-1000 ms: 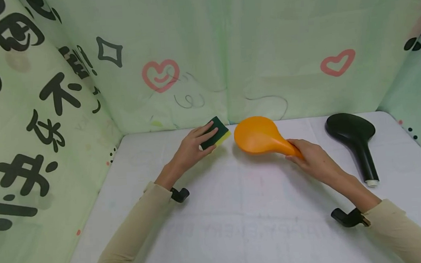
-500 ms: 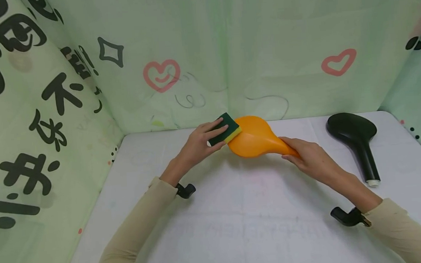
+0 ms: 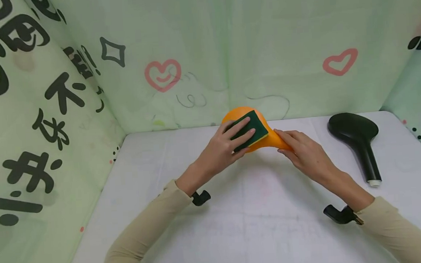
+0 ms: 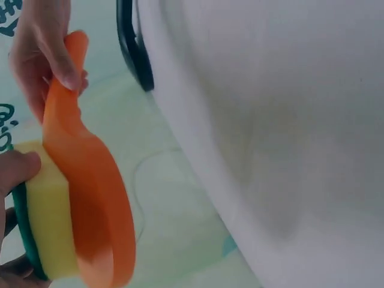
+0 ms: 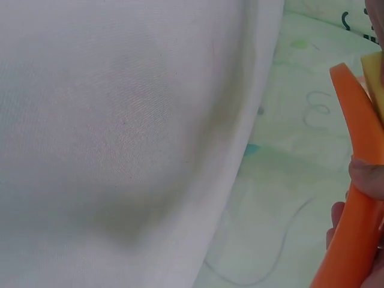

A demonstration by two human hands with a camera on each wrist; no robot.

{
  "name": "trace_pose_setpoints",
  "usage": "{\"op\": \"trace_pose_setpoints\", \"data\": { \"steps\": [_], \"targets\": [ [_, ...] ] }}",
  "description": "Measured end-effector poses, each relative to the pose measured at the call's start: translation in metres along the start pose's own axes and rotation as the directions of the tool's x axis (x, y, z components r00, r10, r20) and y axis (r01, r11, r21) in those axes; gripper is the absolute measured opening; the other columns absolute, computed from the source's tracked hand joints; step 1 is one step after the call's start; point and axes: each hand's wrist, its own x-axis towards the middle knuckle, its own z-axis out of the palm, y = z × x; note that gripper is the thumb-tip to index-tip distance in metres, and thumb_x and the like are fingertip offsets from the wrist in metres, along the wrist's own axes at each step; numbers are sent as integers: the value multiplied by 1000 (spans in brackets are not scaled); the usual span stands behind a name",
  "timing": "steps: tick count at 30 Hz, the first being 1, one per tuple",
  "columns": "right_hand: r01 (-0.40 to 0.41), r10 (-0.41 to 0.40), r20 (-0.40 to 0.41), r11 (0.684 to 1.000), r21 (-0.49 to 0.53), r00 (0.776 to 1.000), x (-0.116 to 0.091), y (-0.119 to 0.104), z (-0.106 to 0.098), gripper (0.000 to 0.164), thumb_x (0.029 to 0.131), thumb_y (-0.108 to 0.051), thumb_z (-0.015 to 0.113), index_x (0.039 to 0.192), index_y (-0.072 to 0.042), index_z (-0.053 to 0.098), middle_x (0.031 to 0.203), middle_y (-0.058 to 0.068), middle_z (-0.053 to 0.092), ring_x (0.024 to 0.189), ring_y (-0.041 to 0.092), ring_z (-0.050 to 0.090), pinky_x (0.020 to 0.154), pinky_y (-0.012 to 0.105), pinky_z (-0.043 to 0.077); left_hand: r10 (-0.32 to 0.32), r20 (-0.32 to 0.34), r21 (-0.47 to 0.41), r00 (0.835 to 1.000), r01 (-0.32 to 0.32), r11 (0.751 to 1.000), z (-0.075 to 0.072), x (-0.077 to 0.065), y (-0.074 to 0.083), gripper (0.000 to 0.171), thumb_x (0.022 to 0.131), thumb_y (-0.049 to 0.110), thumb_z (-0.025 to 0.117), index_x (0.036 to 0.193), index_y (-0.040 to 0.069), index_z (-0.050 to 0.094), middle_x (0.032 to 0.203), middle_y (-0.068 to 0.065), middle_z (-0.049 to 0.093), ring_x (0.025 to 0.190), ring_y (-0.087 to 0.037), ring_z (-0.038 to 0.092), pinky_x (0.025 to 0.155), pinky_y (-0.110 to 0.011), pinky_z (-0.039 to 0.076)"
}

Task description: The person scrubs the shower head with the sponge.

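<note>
My left hand (image 3: 222, 151) grips a sponge (image 3: 258, 127), green scouring side up, fingers spread over it. The thumb holds its yellow edge in the left wrist view. The sponge's yellow side (image 4: 51, 210) lies against the broad round head of an orange shower head (image 3: 237, 113), covering much of it. My right hand (image 3: 309, 155) holds the shower head by its handle, thumb along one side and fingers round the other. The shower head is raised above the table, its round end to the left. The right wrist view shows only part of the orange handle (image 5: 348, 252).
A black shower head (image 3: 353, 133) with a white handle end lies at the table's right back. The white-covered table (image 3: 259, 225) ends just behind the hands. A pale green printed curtain (image 3: 273, 35) stands along the back and sides. Black wrist cameras (image 3: 201, 198) hang under both forearms.
My left hand has moved right with the sponge, from beside the orange shower head onto its round end. My right hand has brought the shower head slightly left and up. The black one stays put.
</note>
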Motion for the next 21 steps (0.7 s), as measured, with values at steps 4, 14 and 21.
{"op": "trace_pose_setpoints", "data": {
  "steps": [4,14,21],
  "targets": [
    [37,-38,-48,999,-17,998,0,-1,-5,65,83,-2,80,143,-3,56,118,18,63,100,34,60,83,51,57,-127,-93,-21,988,125,992,-9,6,-9,48,94,22,76,139,9,64,152,-15,50,132,-37,51,113,-39,44],
    [123,-130,-102,990,-72,986,6,-6,-22,71,78,-2,83,144,-6,57,119,16,65,101,35,62,86,51,56,-260,-132,-134,956,243,961,-44,27,-28,49,92,19,78,138,9,65,150,-14,52,131,-35,51,106,-38,51],
    [147,-157,-99,984,-100,983,11,-11,-20,64,79,-3,83,138,-4,61,117,18,66,97,36,63,81,51,57,46,-16,129,999,-44,991,-43,40,2,45,93,29,76,135,14,68,148,-12,56,127,-36,54,111,-35,46]
  ]
}}
